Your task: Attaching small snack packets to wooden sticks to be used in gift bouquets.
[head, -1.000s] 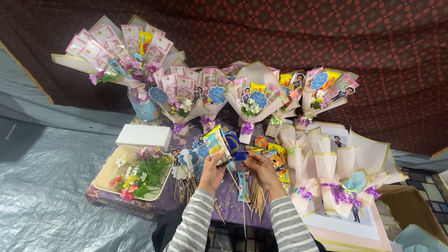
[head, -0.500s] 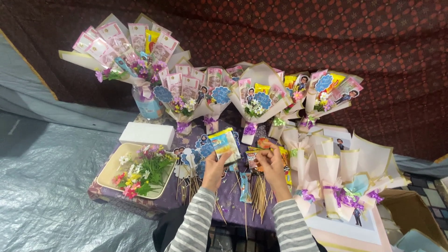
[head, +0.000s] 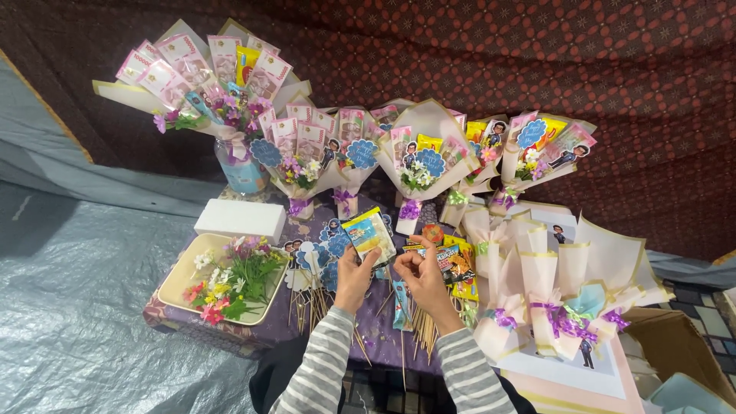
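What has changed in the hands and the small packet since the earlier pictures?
The left hand lifted the yellow and blue snack packet slightly higher, keeping its hold. The right hand stayed beside it, fingers pinched. The bouquets and the cream tray of flowers did not move.

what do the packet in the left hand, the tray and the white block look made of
Packet held by the left hand: glossy printed plastic film, judging by its sheen. Tray of flowers: smooth cream plastic, possibly melamine. White block: matte, probably foam, possibly card.
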